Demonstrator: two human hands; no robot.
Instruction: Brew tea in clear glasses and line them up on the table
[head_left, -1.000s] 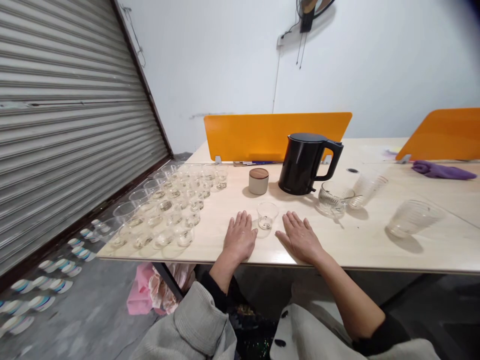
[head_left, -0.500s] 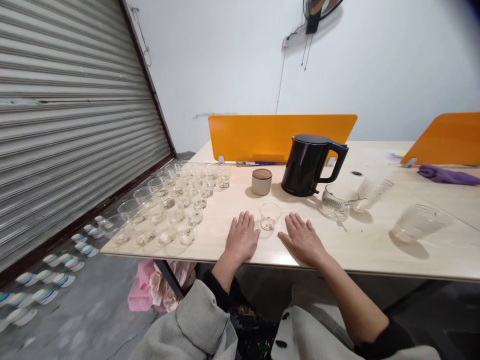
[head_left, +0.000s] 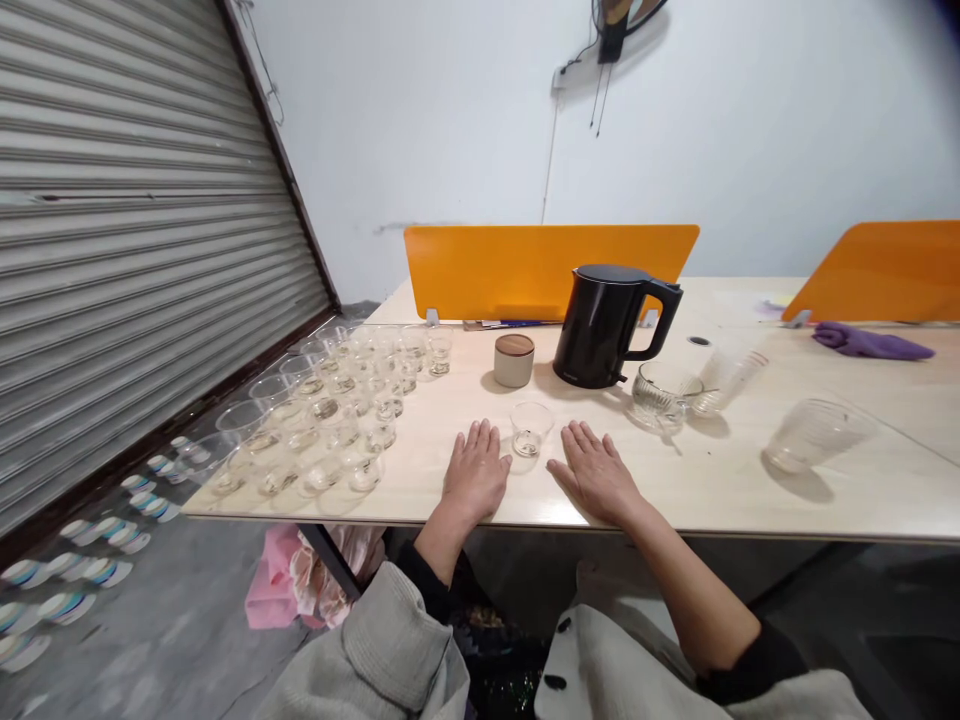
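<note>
A small clear glass [head_left: 531, 430] stood upright on the table [head_left: 720, 490], with a little residue or liquid at its bottom, though it was too small to tell which. It sat between the person's hands, just beside each and touching neither. The left hand [head_left: 474, 472] and right hand [head_left: 596, 473] lay palm down, with the fingers [head_left: 480, 438] open and spread, gripping nothing. Nothing seemed to be in hand yet, and lifting the glass would call for one hand to close around it.

Behind the glass stood a black electric kettle [head_left: 596, 330] and a lidded canister [head_left: 514, 360] with a wooden top. To the right were a ribbed glass bowl [head_left: 664, 395] and two clear cups [head_left: 814, 435] lying on their sides, the nearer one well apart. Rows of clear glasses [head_left: 322, 410] filled the table's left end, beside a roller shutter [head_left: 135, 220]. Farther back were an orange divider [head_left: 547, 270] and a purple cloth [head_left: 870, 342].
</note>
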